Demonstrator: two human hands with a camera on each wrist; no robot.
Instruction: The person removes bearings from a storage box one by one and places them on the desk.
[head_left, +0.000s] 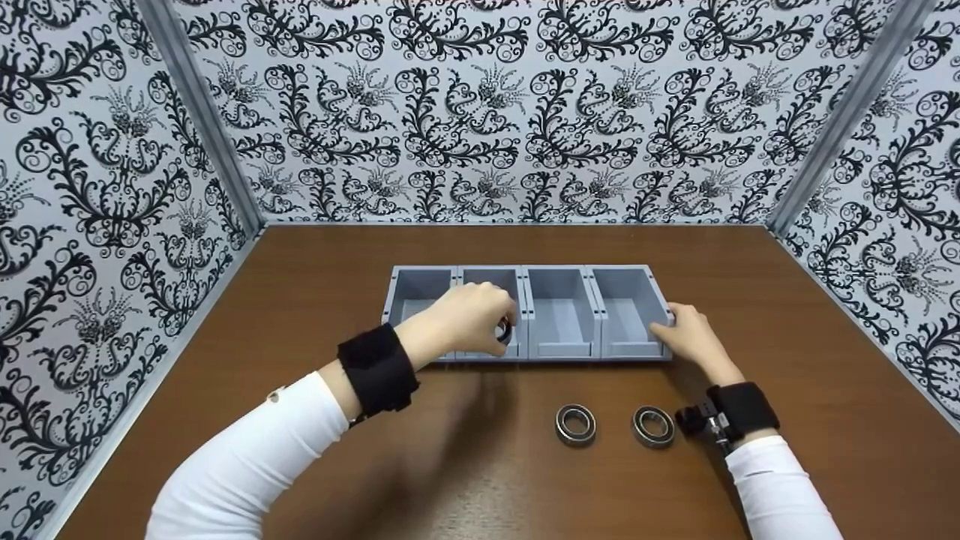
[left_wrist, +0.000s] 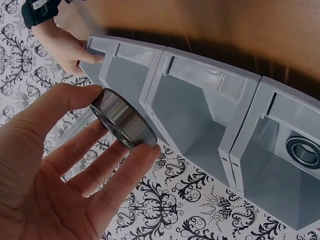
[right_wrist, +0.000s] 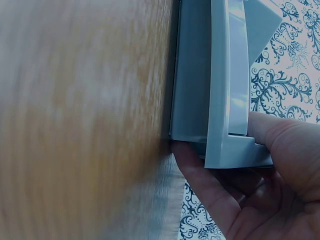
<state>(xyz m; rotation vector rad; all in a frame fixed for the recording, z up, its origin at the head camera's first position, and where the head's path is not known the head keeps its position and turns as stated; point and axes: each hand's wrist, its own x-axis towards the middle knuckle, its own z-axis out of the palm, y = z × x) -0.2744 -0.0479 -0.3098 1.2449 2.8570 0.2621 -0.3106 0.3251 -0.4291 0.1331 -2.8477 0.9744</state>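
Pinched narrowly between thumb and fingertips in the grip of the left hand (head_left: 472, 313), tilted: a steel bearing (left_wrist: 125, 120), poised above the second bin from the left. Clasped by the right hand (head_left: 696, 341), thumb at the rim and finger against the outer side: the right end of the row of four grey bins (head_left: 566, 350). Lying in the leftmost bin: another bearing (left_wrist: 294, 150). Flat on the desk (head_left: 330, 292) in front, apart from each other: a left loose bearing (head_left: 575, 443) and a right loose bearing (head_left: 654, 442). Likeliest trouble: a slip, from smooth curved steel and little fingertip contact, with a bounce off a divider or a roll across the desk. Also possible: a knock against the bin edge from off-centre lowering, or a skid of the row from a loosened right hand. No readable brands, labels or writing; just a pale mark on the black device (left_wrist: 42, 12) at the right wrist, too small to decipher.
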